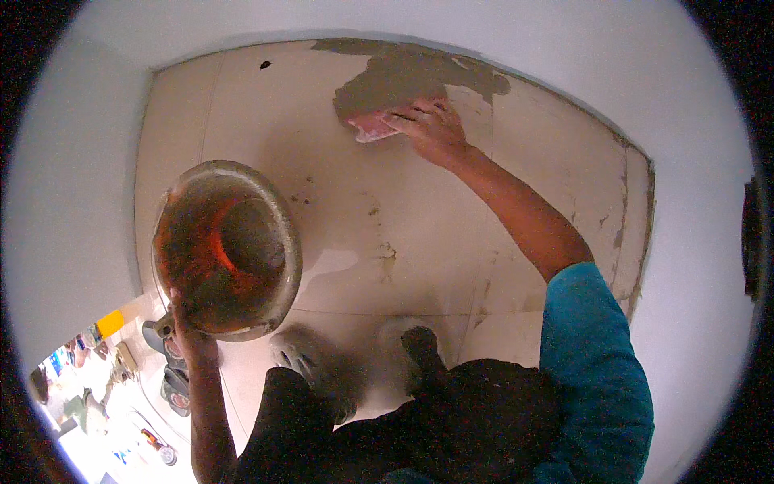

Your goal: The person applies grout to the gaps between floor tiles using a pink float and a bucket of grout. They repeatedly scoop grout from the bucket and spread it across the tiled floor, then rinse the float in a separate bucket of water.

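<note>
My right hand [431, 129] is closed on a pink pad [371, 125], perhaps a sponge or cloth, at the lower edge of a wet grey smear [387, 73] on the beige tiled floor [419, 226]. My left hand [181, 323] grips a round bucket [286, 234] by its side, at left of centre. The bucket is coated in grey residue with orange-red showing inside. My shoes and dark trousers are at the bottom centre.
Pale walls [605, 64] border the tiles at the back and on both sides. At lower left, dark footwear [173, 387], a cable and several small items [89, 371], hard to make out, lie in bright light beyond the wall's end.
</note>
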A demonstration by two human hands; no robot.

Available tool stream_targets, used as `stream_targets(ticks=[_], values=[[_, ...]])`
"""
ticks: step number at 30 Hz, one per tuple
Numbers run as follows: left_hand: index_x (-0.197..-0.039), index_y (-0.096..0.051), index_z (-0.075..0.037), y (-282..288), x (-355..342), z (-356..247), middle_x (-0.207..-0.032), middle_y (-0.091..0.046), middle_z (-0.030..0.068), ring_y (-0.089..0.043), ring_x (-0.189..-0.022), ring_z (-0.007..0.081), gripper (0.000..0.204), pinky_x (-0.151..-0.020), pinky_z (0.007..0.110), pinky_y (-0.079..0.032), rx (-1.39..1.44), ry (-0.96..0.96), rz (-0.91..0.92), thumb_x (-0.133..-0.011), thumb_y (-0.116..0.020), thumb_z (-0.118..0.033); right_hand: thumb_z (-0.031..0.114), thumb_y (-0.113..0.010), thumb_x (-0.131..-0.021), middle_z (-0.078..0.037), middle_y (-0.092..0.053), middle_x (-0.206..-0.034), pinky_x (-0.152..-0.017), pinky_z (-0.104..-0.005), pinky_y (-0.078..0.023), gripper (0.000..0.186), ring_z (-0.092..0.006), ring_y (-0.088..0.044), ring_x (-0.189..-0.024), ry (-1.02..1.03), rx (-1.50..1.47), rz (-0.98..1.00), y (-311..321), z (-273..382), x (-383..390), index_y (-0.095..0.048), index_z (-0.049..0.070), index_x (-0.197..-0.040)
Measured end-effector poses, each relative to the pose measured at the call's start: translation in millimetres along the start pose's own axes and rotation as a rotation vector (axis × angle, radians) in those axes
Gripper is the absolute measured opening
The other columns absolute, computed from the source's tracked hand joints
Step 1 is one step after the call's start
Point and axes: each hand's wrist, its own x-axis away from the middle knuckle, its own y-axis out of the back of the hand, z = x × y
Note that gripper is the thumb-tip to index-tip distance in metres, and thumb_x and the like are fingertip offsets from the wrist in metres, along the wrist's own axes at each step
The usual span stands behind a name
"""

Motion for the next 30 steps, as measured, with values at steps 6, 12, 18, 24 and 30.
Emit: stream_targets(ticks=[6, 12, 18, 24, 30], values=[[-0.136, -0.041, 0.000, -23.4, 12.1, -9.0, -0.134, -0.049, 0.0153, -0.049, -0.122, 0.0287, 0.063, -0.105, 0.043, -0.038, 0.048, -0.004, -0.007, -0.093, -0.056, -0.044, 0.011, -0.060, -0.079, 0.003, -0.068, -0.110, -0.075, -0.0457, -0.051, 0.040, -0.0210, -0.061, -0.099, -0.065, 0.024, 0.066, 1.7, 40.4, -65.0, -0.064, 0.025, -0.116], [-0.130, -0.045, 0.001, -44.0, 19.4, -19.2, -0.129, -0.053, 0.0148, -0.052, -0.117, 0.0268, 0.055, -0.101, 0.040, -0.042, 0.055, -0.016, -0.056, -0.094, -0.057, -0.039, 0.015, -0.058, -0.082, -0.006, -0.070, -0.099, -0.073, -0.0499, -0.052, 0.032, -0.0280, -0.064, -0.097, -0.067, 0.037, -0.018, -31.2, 41.9, -109.7, -0.066, 0.024, -0.112], [-0.133, -0.042, 0.001, -36.1, 19.3, -11.9, -0.129, -0.052, 0.0144, -0.052, -0.117, 0.0262, 0.056, -0.100, 0.040, -0.042, 0.047, -0.026, -0.060, -0.094, -0.058, -0.036, 0.019, -0.055, -0.083, -0.012, -0.069, -0.094, -0.075, -0.0522, -0.051, 0.031, -0.0330, -0.063, -0.099, -0.095, 0.161, 0.027, -56.4, 38.2, -144.4, -0.065, 0.023, -0.112], [-0.131, -0.042, 0.003, -58.0, 27.9, -25.9, -0.130, -0.051, 0.0139, -0.051, -0.118, 0.0253, 0.055, -0.101, 0.040, -0.041, 0.070, -0.033, -0.068, -0.093, -0.060, -0.033, 0.020, -0.053, -0.084, -0.012, -0.068, -0.099, -0.077, -0.0544, -0.049, 0.030, -0.0325, -0.062, -0.099, -0.091, 0.128, -0.064, -73.7, 39.1, -164.7, -0.065, 0.023, -0.112], [-0.128, -0.044, 0.003, -52.2, 29.2, -25.6, -0.125, -0.053, 0.0139, -0.052, -0.116, 0.0242, 0.053, -0.101, 0.039, -0.041, 0.016, -0.056, -0.113, -0.093, -0.060, -0.033, 0.020, -0.049, -0.086, -0.011, -0.068, -0.100, -0.074, -0.0517, -0.049, 0.033, -0.0300, -0.061, -0.103, -0.088, 0.163, 0.086, -59.7, 52.4, -187.7, -0.065, 0.025, -0.115]])
